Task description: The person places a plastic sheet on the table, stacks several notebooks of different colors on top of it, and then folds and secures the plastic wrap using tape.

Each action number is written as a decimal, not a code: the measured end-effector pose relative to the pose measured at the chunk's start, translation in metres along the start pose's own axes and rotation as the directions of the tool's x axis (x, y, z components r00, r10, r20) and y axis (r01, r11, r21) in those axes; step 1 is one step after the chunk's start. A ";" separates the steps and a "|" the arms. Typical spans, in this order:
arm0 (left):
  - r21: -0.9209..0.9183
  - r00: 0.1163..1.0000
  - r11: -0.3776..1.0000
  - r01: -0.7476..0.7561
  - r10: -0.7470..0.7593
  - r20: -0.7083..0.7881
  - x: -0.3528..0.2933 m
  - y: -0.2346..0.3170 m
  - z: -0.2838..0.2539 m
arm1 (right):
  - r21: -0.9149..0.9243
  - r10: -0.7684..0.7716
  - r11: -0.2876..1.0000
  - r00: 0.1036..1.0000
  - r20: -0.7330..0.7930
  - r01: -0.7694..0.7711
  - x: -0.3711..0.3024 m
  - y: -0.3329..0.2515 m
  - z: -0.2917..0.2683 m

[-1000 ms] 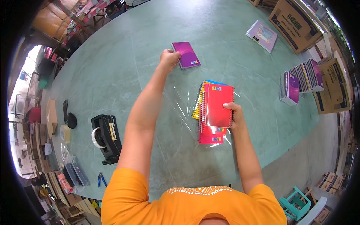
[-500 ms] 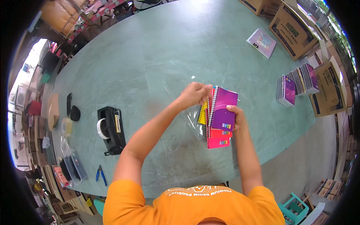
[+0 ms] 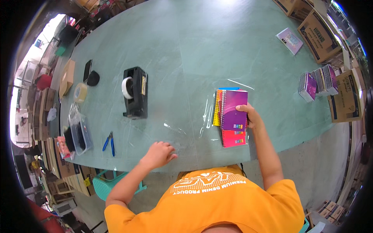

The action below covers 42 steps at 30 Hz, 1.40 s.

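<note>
My right hand (image 3: 251, 115) grips the right side of a small stack of spiral notebooks, its thumb on the purple cover. The purple notebook (image 3: 234, 106) lies on top. Red-pink notebooks (image 3: 234, 140) stick out below it, a yellow one (image 3: 216, 115) shows at the left, and a blue edge (image 3: 229, 88) peeks out at the top. Glints of clear plastic film (image 3: 206, 116) lie around the stack's left side. Apart from the stack, my left hand (image 3: 158, 154) hovers over the table's near edge, fingers loosely bent, thumb apart, nothing visible in it.
A black tape dispenser (image 3: 136, 93) stands left of centre. Blue-handled pliers (image 3: 108, 144), a clear plastic container (image 3: 80, 136) and a tape roll (image 3: 80, 92) lie farther left. At the right are stacked purple notebooks (image 3: 308, 87), a pale pack (image 3: 289, 41) and cardboard boxes (image 3: 318, 37).
My left hand has left the upper left of the notebooks and come down and left to the table's near edge. My right hand still holds the stack. The view has shifted.
</note>
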State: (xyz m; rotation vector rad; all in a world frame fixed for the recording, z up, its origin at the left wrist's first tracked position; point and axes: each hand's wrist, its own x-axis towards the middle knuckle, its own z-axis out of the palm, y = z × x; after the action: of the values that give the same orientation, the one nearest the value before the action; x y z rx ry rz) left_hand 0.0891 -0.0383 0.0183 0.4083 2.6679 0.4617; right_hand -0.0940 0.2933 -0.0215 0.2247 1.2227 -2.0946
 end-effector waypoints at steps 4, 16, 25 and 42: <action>-0.192 0.918 0.971 -0.140 0.055 -0.392 0.036 0.024 -0.047 | 0.034 0.280 0.958 0.957 0.074 -0.283 -0.006 0.008 0.023; -0.646 0.846 0.620 -0.445 0.055 -0.530 0.093 0.052 -0.041 | -0.436 -0.134 0.888 0.989 0.059 0.146 -0.006 0.001 0.076; -0.745 0.836 0.561 -0.361 -0.160 -0.525 0.133 0.026 -0.011 | -0.477 -0.414 0.801 0.910 -0.007 0.361 0.005 0.057 0.099; -0.518 0.773 0.778 -0.355 -0.068 -0.631 0.123 0.005 0.014 | -0.524 -0.657 0.607 0.748 0.092 0.597 0.000 0.058 0.094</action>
State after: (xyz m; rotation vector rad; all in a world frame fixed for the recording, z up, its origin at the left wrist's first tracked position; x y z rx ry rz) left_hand -0.0121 0.0123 -0.0328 0.2954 2.8391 1.7425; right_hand -0.0391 0.1981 -0.0111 -0.4241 2.1346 -2.1985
